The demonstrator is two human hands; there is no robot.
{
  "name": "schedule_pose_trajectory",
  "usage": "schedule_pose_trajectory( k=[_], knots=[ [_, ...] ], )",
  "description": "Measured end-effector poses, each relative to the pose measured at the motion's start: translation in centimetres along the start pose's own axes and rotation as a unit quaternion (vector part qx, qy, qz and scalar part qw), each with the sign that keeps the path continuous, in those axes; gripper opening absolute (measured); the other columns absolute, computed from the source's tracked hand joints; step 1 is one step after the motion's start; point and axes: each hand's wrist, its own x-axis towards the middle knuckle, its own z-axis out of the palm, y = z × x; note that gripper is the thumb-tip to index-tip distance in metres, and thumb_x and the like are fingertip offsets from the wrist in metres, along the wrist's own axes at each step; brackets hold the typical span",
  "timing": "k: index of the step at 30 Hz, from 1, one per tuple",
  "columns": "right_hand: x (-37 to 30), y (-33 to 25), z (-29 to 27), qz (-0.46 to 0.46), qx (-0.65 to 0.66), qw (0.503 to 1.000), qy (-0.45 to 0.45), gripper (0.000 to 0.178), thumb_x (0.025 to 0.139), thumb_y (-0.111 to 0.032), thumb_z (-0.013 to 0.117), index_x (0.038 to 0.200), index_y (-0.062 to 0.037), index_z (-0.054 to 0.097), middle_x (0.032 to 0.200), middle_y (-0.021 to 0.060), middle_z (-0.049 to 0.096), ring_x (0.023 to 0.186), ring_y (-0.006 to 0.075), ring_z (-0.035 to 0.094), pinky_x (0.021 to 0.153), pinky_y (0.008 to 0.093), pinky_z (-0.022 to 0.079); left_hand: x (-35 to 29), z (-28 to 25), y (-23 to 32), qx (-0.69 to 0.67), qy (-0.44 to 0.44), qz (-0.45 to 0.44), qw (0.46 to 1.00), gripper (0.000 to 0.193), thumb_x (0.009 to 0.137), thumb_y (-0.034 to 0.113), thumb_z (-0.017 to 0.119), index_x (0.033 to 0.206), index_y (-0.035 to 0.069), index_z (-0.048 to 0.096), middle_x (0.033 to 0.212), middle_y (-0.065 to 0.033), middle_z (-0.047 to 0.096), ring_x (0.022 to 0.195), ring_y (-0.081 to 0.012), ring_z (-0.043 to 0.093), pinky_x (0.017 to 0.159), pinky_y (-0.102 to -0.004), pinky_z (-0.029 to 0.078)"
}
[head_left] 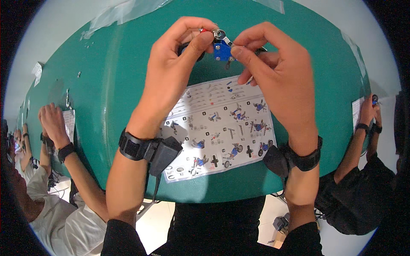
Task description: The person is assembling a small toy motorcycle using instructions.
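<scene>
Above the table, my left hand (183,51) is closed around a small model motorcycle with a blue metal plate (221,52), a red part and a dark wheel (184,48). Screws show on the blue plate. My right hand (267,59) pinches a small silver wrench-like piece (226,40) between thumb and forefinger. Its rounded end meets the top of the model beside my left fingertips. Behind my right fingers a dark part pokes out; the fingers hide the rest of that side.
A printed picture sheet (213,128) lies on the green table (124,85) below my hands. Clear plastic film (124,17) lies along the far edge. Co-workers sit on both sides, with a hand (53,119) at left and another (368,111) at right. Small metal parts (67,98) lie at left.
</scene>
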Motion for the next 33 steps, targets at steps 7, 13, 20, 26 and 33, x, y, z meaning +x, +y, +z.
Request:
schedule_pose_trajectory(
  k=[7,13,20,26,33],
  knots=[
    [-0.5,0.2,1.1,0.071,0.073,0.994,-0.03,0.014,0.103,-0.015,0.078,0.11,-0.0037,0.073,0.092,0.0033,0.075,0.078,0.0133,0.08,0.052,0.0211,0.05,0.0,1.2,0.0,-0.035,0.018,-0.003,0.999,0.02,0.113,0.022,0.065,0.127,0.009,0.07,0.105,-0.0001,0.071,0.096,-0.0083,0.064,0.085,-0.0242,0.051],
    [-0.7,0.4,2.5,0.103,0.167,0.98,-0.04,0.014,0.105,-0.015,0.076,0.108,-0.0023,0.073,0.097,0.0057,0.078,0.082,0.0133,0.08,0.053,0.0211,0.051,-0.5,1.2,0.8,-0.103,0.005,-0.116,0.988,0.017,0.114,0.017,0.063,0.125,0.004,0.067,0.108,-0.0015,0.072,0.096,-0.01,0.064,0.088,-0.0261,0.053],
    [-0.4,0.5,1.7,0.043,0.075,0.996,-0.008,0.014,0.109,-0.014,0.066,0.117,-0.0023,0.065,0.093,0.0028,0.073,0.076,0.009,0.071,0.057,0.0213,0.051,-0.1,1.4,0.1,-0.11,0.034,-0.04,0.993,0.019,0.114,0.018,0.063,0.123,0.002,0.068,0.106,-0.002,0.072,0.095,-0.0102,0.064,0.089,-0.0263,0.053],
    [0.1,1.5,1.6,-0.053,-0.013,0.997,0.063,0.016,0.106,-0.012,0.073,0.117,-0.0056,0.064,0.075,-0.0068,0.041,0.063,0.0028,0.033,0.056,0.0222,0.03,0.0,1.6,0.5,-0.058,0.05,-0.022,0.997,0.02,0.112,0.018,0.066,0.126,0.006,0.073,0.109,-0.003,0.074,0.097,-0.0085,0.066,0.087,-0.0246,0.052],
    [0.0,1.3,1.9,-0.07,-0.063,0.991,0.094,0.017,0.1,-0.01,0.082,0.113,-0.0069,0.072,0.07,-0.0106,0.035,0.064,0.0007,0.032,0.057,0.0235,0.024,-0.6,2.6,0.6,-0.026,0.058,0.018,0.998,0.02,0.101,-0.003,0.073,0.121,0.0,0.075,0.116,-0.0064,0.078,0.106,-0.0113,0.07,0.096,-0.0267,0.057]
  ],
)
